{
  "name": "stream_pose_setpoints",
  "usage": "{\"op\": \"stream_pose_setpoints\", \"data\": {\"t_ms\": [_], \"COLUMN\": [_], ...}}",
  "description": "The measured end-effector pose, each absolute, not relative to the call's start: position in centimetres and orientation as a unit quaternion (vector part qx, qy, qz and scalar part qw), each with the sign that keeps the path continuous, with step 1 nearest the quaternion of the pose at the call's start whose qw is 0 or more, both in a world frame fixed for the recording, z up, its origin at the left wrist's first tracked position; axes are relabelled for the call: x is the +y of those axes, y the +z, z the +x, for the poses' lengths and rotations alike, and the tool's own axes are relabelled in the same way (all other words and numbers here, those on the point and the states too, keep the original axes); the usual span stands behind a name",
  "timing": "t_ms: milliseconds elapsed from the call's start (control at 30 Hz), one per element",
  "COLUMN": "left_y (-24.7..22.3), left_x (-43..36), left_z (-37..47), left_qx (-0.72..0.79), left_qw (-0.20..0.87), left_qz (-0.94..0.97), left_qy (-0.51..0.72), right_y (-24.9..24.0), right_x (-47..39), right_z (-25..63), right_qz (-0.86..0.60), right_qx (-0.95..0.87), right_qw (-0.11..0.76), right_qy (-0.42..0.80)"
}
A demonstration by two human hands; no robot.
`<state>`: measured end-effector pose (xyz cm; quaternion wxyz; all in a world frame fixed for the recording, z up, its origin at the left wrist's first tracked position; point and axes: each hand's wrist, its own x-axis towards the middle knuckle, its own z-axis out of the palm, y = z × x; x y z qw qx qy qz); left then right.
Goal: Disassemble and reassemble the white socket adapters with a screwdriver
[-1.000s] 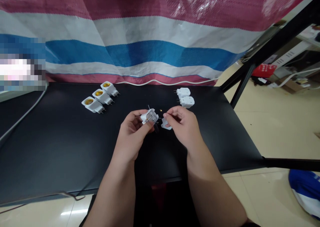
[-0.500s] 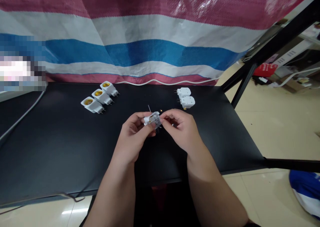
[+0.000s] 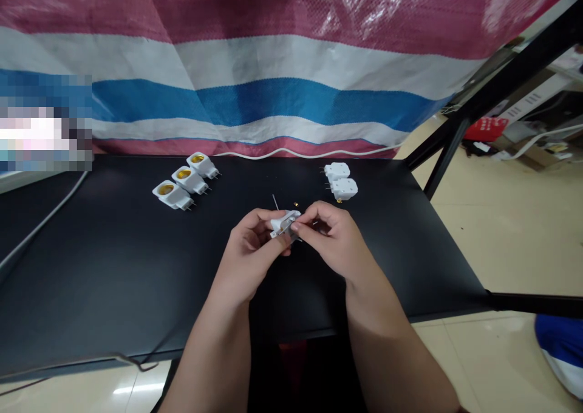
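My left hand [image 3: 248,246] is closed around a white plug-in lamp socket [image 3: 277,223], held over the middle of the table with its inner side exposed. The fingertips of my right hand [image 3: 334,237] are pinched together at the socket's right part; what sits between them is too small and covered to make out. Just behind the socket lie a thin metal rod [image 3: 275,201] and a small brass piece [image 3: 296,204]. My fingers hide part of the socket.
Three white lamp sockets with brass threads [image 3: 183,175] stand in a slanted row at the left of the black table [image 3: 113,267]. Two white plug bodies [image 3: 344,188] lie back right, a brass bit [image 3: 339,201] beside them. A white cable [image 3: 282,152] runs along the back edge.
Both hands and the socket have shifted slightly right and down in the view, as has the whole scene. My right fingertips now reach further over the socket, which is turned a little.
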<state>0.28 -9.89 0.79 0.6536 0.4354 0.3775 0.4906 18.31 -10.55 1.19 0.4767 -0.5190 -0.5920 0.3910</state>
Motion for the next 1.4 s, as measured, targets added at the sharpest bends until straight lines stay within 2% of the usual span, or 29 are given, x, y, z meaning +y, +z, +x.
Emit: {"op": "stream_pose_setpoints", "data": {"t_ms": [233,367,833,1400], "left_y": [1.18,0.88,0.59,0.55], "left_x": [-9.88,-9.67,-9.8,-10.01], "left_z": [0.48,0.53,0.77,0.67], "left_qx": [0.378,0.404,0.386,0.375], "left_qw": [0.676,0.65,0.627,0.596], "left_qz": [0.39,0.358,0.425,0.472], "left_qy": [0.499,0.536,0.527,0.53], "right_y": [1.41,1.47,1.18,1.06], "right_x": [-10.7,-10.78,-10.76,-10.71], "right_z": [18.12,17.93,18.09,18.19], "right_qz": [-0.501,-0.496,-0.504,-0.516], "right_qx": [-0.529,-0.502,-0.541,-0.519], "right_qw": [0.485,0.472,0.53,0.53], "right_qy": [0.485,0.528,0.416,0.428]}}
